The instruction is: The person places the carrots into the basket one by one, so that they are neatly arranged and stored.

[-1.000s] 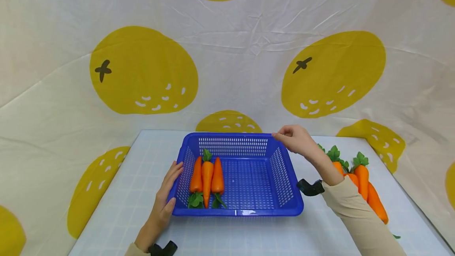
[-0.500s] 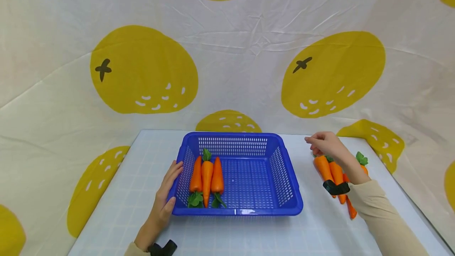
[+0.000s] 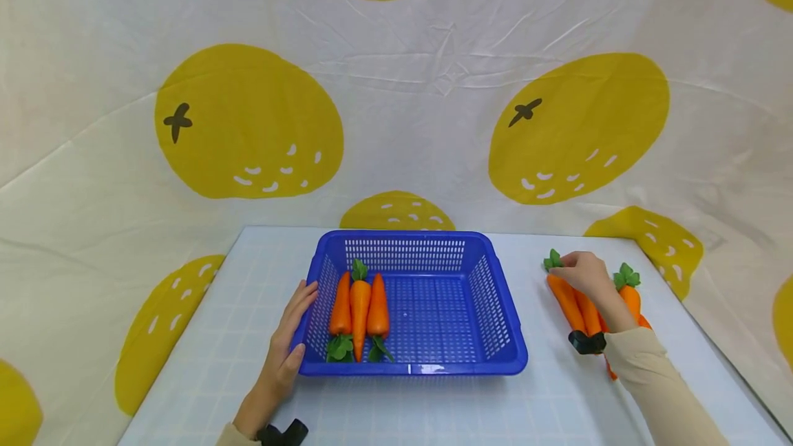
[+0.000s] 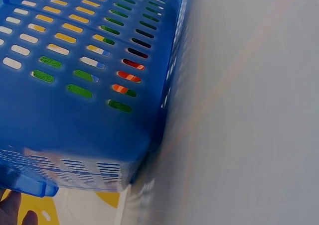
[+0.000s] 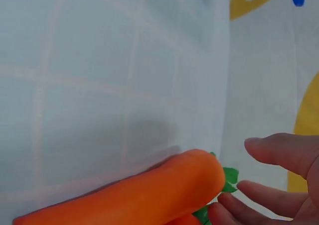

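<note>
A blue slotted basket (image 3: 409, 369) stands mid-table with three orange carrots (image 3: 359, 305) lying side by side in its left part. My left hand (image 3: 294, 323) lies flat along the basket's left wall (image 4: 75, 110), fingers straight. Right of the basket lies a pile of loose carrots (image 3: 565, 301) with green tops. My right hand (image 3: 582, 272) hovers over their leafy ends. In the right wrist view its fingers (image 5: 279, 153) curve around the head of one carrot (image 5: 134, 195). The thumb stands apart from it and the lower fingers reach its leaves.
The white tiled table (image 3: 434, 411) ends close behind the basket and just right of the carrot pile. A white cloth printed with yellow oranges (image 3: 248, 122) hangs behind and at both sides. Black wrist straps (image 3: 585, 343) sit on both arms.
My right hand left the basket's far right corner and moved right and down onto the loose carrots. The left hand and the basket stayed still.
</note>
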Demonstrator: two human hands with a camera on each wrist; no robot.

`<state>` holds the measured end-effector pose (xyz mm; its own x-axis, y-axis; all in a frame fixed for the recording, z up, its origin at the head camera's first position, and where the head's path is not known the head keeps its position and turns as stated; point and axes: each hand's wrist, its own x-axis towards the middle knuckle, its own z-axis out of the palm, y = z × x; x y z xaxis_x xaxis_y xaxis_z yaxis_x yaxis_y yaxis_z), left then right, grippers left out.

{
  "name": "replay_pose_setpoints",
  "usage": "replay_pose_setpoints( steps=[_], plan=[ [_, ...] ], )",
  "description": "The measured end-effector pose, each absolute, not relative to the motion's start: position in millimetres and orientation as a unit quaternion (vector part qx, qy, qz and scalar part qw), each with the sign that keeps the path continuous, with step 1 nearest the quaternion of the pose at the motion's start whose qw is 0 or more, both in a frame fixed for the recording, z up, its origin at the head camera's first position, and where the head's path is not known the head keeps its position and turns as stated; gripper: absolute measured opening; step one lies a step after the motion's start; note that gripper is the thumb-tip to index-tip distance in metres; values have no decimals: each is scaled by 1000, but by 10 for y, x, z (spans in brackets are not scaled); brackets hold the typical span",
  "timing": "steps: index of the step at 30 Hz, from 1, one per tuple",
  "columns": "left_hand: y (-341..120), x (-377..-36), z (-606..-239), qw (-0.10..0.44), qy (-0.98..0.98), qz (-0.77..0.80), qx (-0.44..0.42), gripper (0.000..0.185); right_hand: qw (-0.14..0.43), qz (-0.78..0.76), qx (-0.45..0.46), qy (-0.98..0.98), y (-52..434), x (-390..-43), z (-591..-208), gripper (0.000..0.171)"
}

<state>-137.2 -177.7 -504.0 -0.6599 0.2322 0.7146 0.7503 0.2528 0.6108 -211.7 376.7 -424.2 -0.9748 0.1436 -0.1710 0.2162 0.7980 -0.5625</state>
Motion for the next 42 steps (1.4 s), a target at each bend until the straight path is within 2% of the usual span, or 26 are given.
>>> replay_pose_setpoints(
  steps=[13,24,30,42],
  plan=[
    [-1767,-1362,-5045,247,-756,-513,-323,60,31,-234,93,967,3779,-2176,-4527,54],
    [-1768,-1360,-5047,249,-755,-514,-323,60,32,-247,95,964,3751,-2176,-4534,58],
    [-1772,-1366,-5054,249,-754,-514,-325,59,34,-260,106,959,3719,-2195,-4448,59],
    [-1764,-1339,-5026,240,-762,-514,-312,59,26,-286,117,951,3544,-2228,-4034,67]
  ],
)
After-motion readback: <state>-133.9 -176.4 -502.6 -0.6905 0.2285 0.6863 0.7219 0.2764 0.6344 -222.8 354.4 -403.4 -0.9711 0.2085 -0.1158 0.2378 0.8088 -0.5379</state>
